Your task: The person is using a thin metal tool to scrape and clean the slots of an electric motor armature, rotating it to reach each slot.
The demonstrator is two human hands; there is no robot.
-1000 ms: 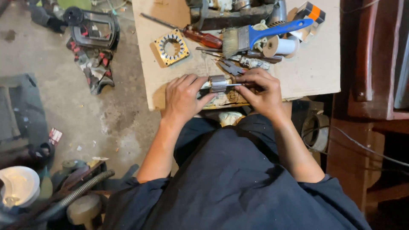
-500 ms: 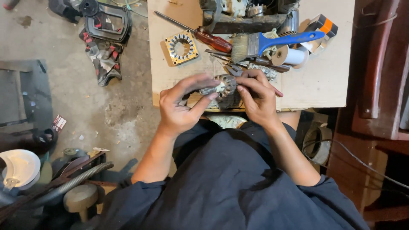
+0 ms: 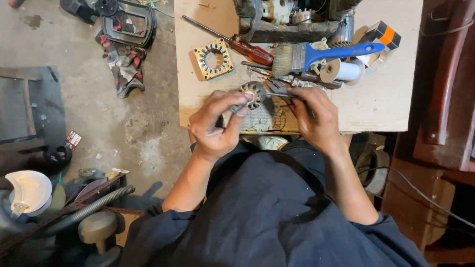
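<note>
Cluttered wooden table over a littered concrete floor.

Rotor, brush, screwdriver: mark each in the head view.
rotor (image 3: 253,94), head view, slotted end face, held in the left hand.
brush (image 3: 341,51), head view, blue handle.
screwdriver (image 3: 250,51), head view, red handle.

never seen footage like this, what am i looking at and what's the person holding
The camera sits on a person's head and looks down at their own arms and lap. The left hand holds a small slotted metal motor part up over a wooden table. The right hand holds a thin metal tool against it. On the table lie a blue-handled paintbrush, a red-handled screwdriver, a square metal ring and a white spool.
</note>
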